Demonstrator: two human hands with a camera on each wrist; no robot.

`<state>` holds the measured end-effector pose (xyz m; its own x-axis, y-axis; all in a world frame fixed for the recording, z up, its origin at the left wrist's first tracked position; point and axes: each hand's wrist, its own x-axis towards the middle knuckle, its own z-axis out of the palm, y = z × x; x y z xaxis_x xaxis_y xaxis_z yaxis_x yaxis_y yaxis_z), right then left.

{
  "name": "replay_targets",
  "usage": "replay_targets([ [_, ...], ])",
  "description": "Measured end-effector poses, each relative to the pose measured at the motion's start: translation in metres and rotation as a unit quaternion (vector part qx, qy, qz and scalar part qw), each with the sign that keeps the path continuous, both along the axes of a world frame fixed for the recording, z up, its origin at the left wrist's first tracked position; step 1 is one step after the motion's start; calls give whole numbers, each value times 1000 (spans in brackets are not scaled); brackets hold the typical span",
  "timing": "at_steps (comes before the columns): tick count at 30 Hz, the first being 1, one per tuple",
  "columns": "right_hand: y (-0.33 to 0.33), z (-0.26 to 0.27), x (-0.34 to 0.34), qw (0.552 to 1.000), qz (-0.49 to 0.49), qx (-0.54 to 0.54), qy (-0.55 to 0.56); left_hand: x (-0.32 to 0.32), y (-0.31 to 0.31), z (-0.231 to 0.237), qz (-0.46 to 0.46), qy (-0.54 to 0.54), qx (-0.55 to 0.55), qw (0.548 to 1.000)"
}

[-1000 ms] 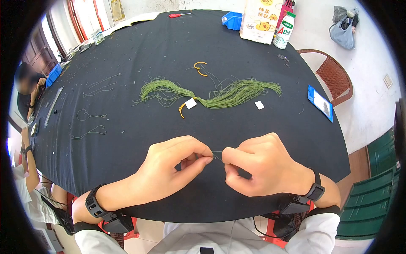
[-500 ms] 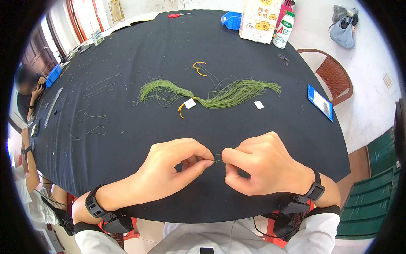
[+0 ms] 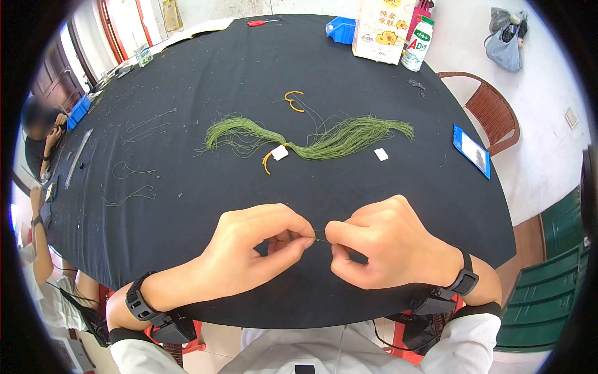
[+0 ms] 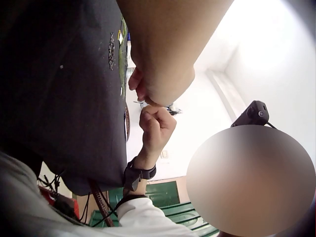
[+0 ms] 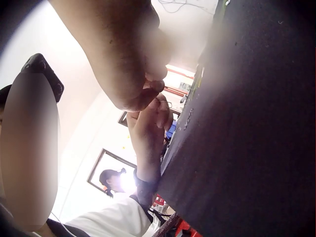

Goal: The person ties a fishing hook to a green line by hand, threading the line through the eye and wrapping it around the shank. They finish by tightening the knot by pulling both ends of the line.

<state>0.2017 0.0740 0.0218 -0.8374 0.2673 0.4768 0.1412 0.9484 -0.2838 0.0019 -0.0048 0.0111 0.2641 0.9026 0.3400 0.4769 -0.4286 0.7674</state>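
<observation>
Left hand [image 3: 258,243] and right hand [image 3: 383,243] pinch thin thread [image 3: 321,240]; the green bundle [image 3: 346,142] (whole only in the head view) lies beyond.

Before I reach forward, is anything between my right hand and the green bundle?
Yes: a small white piece lies on the black cloth, just this side of the green bundle. It looks low enough to reach over. Your right hand also shares a fine strand with your left hand.

The right hand [image 4: 157,127], fingers curled and black wristband [image 4: 140,174] fitted, is positioned just beside the left hand [image 4: 165,81].
</observation>
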Motion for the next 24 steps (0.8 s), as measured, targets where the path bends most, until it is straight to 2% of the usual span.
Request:
replay_targets([
  [9, 3, 1, 1, 998, 5, -53, 15, -1, 0, -6, 15, -94, -21, 995],
  [12, 1, 11, 2, 990, -23, -131, -40, -1, 0, -6, 17, -106, -27, 994],
  [15, -2, 19, 1, 979, -67, -194, -10, -1, -1, -5, 23, -106, -29, 994],
  [18, -2, 4, -7, 969, -20, -231, 90, -1, -2, -5, 27, -108, -23, 994],
  [21, 1, -1, -6, 936, 21, -350, 19, -1, -2, -4, 29, -113, -20, 993],
  [24, 4, -7, -6, 914, 27, -404, 18, -2, -3, -5, 32, -107, -16, 994],
])
